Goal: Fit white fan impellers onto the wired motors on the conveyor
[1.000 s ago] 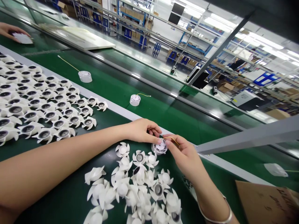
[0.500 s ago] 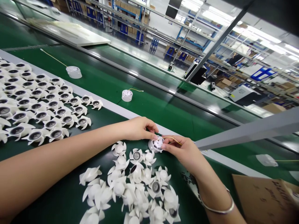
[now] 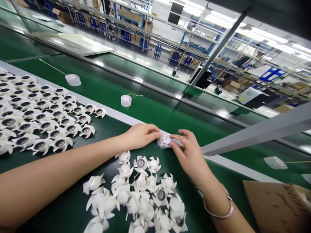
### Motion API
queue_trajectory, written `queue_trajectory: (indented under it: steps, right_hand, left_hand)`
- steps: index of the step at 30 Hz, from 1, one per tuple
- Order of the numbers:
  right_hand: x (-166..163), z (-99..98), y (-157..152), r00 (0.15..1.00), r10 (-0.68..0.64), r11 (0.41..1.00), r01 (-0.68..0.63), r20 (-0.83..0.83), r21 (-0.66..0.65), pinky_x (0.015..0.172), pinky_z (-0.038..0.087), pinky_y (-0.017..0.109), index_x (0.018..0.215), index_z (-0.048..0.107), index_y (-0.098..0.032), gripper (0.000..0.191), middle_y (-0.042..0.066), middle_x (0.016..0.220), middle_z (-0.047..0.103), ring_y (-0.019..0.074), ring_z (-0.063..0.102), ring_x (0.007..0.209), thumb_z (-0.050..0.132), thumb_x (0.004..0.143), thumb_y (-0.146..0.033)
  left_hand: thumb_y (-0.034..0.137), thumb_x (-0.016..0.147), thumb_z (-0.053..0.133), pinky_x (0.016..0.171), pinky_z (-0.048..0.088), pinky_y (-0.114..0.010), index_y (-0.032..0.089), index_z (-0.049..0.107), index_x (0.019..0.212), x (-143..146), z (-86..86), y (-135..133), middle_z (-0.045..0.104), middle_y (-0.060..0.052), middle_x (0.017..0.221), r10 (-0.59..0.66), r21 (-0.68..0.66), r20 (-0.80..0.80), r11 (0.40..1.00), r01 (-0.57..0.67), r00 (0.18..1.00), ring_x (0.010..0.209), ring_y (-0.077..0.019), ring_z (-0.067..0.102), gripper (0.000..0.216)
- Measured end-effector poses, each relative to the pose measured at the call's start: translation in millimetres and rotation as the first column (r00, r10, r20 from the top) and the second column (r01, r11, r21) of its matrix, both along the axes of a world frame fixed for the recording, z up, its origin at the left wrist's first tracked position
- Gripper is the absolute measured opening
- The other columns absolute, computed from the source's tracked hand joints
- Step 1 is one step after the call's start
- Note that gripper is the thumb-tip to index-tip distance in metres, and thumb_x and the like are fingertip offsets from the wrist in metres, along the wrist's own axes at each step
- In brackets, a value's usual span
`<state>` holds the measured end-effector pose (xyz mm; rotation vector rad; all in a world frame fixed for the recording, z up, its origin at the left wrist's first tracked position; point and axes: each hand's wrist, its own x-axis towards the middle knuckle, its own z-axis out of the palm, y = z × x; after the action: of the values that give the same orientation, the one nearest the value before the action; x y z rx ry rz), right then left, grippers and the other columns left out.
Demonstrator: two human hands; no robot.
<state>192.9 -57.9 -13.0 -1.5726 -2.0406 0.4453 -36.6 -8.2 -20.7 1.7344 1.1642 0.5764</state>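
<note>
Both hands meet over a small white round fan part (image 3: 164, 141) with a thin yellow wire, held just above the green mat near the grey rail. My left hand (image 3: 141, 136) pinches its left side with closed fingers. My right hand (image 3: 189, 155) grips its right side, index finger raised; a silver bangle sits on that wrist. The part is blurred by motion. Just below the hands lies a loose heap of white fan impellers (image 3: 143, 191).
Rows of white impellers (image 3: 41, 113) cover the mat at left. On the green conveyor belt (image 3: 157, 110) beyond the rail ride round white parts with wires (image 3: 126, 100), (image 3: 73, 80), (image 3: 275, 162). A cardboard box (image 3: 277, 204) stands at lower right. A grey bar (image 3: 255, 132) crosses at right.
The part between my hands has lifted slightly and turned, now blurred. My right index finger has risen off it. The parts on the conveyor belt have drifted left.
</note>
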Motion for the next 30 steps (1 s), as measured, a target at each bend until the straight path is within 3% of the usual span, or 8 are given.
queue_trajectory:
  steps: [3, 6, 10, 12, 15, 23, 26, 30]
  right_hand:
    - [12, 0.6, 7, 0.981, -0.124, 0.982, 0.099, 0.15, 0.158, 0.096, 0.047, 0.047, 0.141, 0.052, -0.014, 0.055, 0.021, 0.147, 0.037, 0.0318, 0.05, 0.123, 0.048, 0.094, -0.044]
    - [26, 19.0, 6, 0.945, -0.21, 0.975, 0.183, 0.252, 0.127, 0.086, 0.051, 0.041, 0.139, 0.052, -0.012, 0.054, 0.02, 0.139, 0.047, 0.0316, 0.052, 0.121, 0.05, 0.093, -0.04]
    - [39, 50.1, -5, 0.862, -0.07, 0.924, 0.246, 0.503, -0.294, 0.069, 0.047, 0.032, 0.092, 0.071, -0.019, 0.02, 0.007, 0.092, 0.068, 0.0211, 0.063, 0.078, 0.051, 0.092, -0.024]
    - [43, 56.5, -9, 0.834, 0.058, 0.84, 0.256, 0.549, -0.478, 0.062, 0.043, 0.03, 0.075, 0.068, -0.02, 0.02, 0.004, 0.078, 0.067, 0.0181, 0.06, 0.067, 0.052, 0.087, -0.016]
    - [48, 54.3, -15, 0.798, 0.16, 0.786, 0.253, 0.58, -0.564, 0.052, 0.035, 0.029, 0.062, 0.061, -0.021, 0.021, 0.002, 0.066, 0.063, 0.0165, 0.055, 0.057, 0.053, 0.078, -0.009]
    - [44, 48.8, -26, 0.759, 0.203, 0.833, 0.197, 0.618, -0.517, 0.042, 0.016, 0.029, 0.04, 0.027, -0.022, 0.039, -0.002, 0.041, 0.036, 0.0101, 0.028, 0.036, 0.055, 0.061, -0.004]
    - [36, 49.1, -26, 0.749, 0.173, 0.852, 0.212, 0.64, -0.478, 0.041, 0.019, 0.028, 0.039, 0.029, -0.022, 0.04, -0.003, 0.041, 0.036, 0.0091, 0.029, 0.035, 0.058, 0.059, -0.001]
    - [29, 35.8, -36, 0.721, 0.042, 0.895, 0.281, 0.692, -0.347, 0.043, 0.027, 0.029, 0.041, 0.04, -0.022, 0.037, 0.002, 0.046, 0.048, 0.0158, 0.046, 0.042, 0.064, 0.054, 0.003]
  left_hand:
    - [0.065, 0.091, 0.046, 0.068, 0.045, -0.025, 0.025, 0.062, 0.124, -4, 4.7, 4, 0.068, -0.002, 0.103, 0.001, 0.005, 0.022, 1.0, -0.001, 1.0, 0.08, -0.0147, 0.061, 0.054]
    - [0.063, 0.081, 0.063, 0.069, 0.045, -0.025, 0.025, 0.063, 0.126, -11, 15.5, 3, 0.066, -0.003, 0.109, -0.23, 0.029, -0.079, 0.972, 0.233, 0.97, 0.086, -0.0161, 0.061, 0.059]
    - [0.059, 0.076, 0.072, 0.089, 0.044, -0.027, 0.03, 0.067, 0.123, -14, 28.2, -10, 0.061, -0.004, 0.119, -0.483, 0.137, -0.307, 0.83, 0.54, 0.82, 0.111, -0.0227, 0.057, 0.055]
    - [0.056, 0.08, 0.069, 0.092, 0.043, -0.028, 0.031, 0.07, 0.12, -12, 30.2, -17, 0.057, -0.005, 0.122, -0.486, 0.142, -0.361, 0.815, 0.562, 0.796, 0.114, -0.0235, 0.055, 0.047]
    - [0.047, 0.085, 0.066, 0.091, 0.043, -0.027, 0.032, 0.074, 0.111, -8, 29.5, -22, 0.055, -0.004, 0.125, -0.498, 0.132, -0.347, 0.813, 0.567, 0.795, 0.116, -0.0229, 0.054, 0.031]
    - [0.029, 0.09, 0.062, 0.095, 0.043, -0.027, 0.024, 0.069, 0.109, -6, 30.1, -17, 0.066, -0.003, 0.124, -0.535, 0.225, -0.279, 0.771, 0.595, 0.798, 0.113, -0.0204, 0.061, 0.021]
    - [0.021, 0.091, 0.059, 0.088, 0.046, -0.027, 0.022, 0.07, 0.103, -6, 25.2, -12, 0.072, -0.003, 0.11, -0.518, 0.325, -0.254, 0.75, 0.577, 0.817, 0.101, -0.0181, 0.065, 0.017]
    - [0.011, 0.089, 0.053, 0.094, 0.045, -0.029, 0.021, 0.07, 0.088, -7, 18.2, -9, 0.073, -0.002, 0.113, -0.449, 0.537, -0.291, 0.654, 0.533, 0.845, 0.108, -0.0192, 0.062, 0.02]
